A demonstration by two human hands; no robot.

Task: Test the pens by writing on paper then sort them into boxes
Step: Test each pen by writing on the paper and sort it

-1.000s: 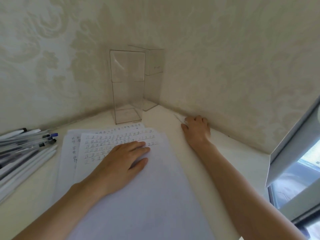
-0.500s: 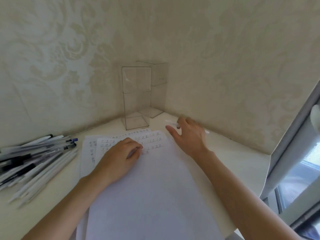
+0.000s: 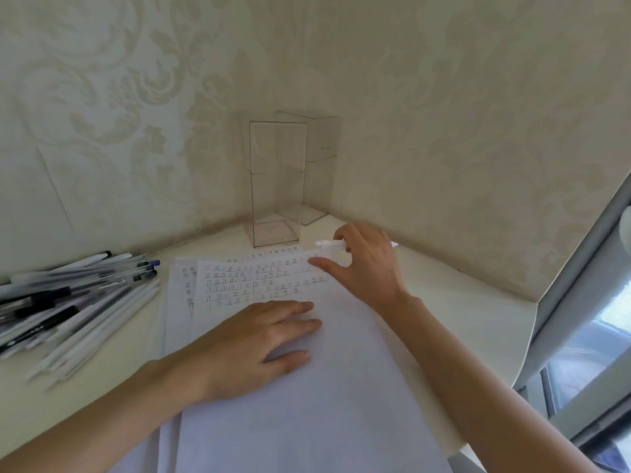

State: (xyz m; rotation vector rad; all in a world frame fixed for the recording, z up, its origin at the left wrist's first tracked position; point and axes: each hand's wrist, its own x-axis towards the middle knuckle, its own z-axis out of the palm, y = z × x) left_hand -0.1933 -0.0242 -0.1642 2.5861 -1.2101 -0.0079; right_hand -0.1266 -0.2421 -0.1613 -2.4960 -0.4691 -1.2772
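Observation:
White sheets of paper point(image 3: 307, 397) lie stacked on the table, with rows of written characters near their far edge. My left hand point(image 3: 249, 343) rests flat on the top sheet, fingers apart. My right hand point(image 3: 365, 264) holds a white pen point(image 3: 329, 244) in its fingers just past the paper's far right corner, the thumb stretched out over the sheet. Two tall clear boxes stand in the corner: the near box point(image 3: 276, 186) and the far box point(image 3: 322, 165), both looking empty.
A heap of several pens point(image 3: 68, 302), white and black with dark caps, lies at the table's left. Patterned walls close the corner behind the boxes. A window frame point(image 3: 580, 302) runs down the right side past the table edge.
My right hand came away from the wall with the white pen and lifted it toward the paper. My left hand shifted back down the sheet, uncovering the written rows.

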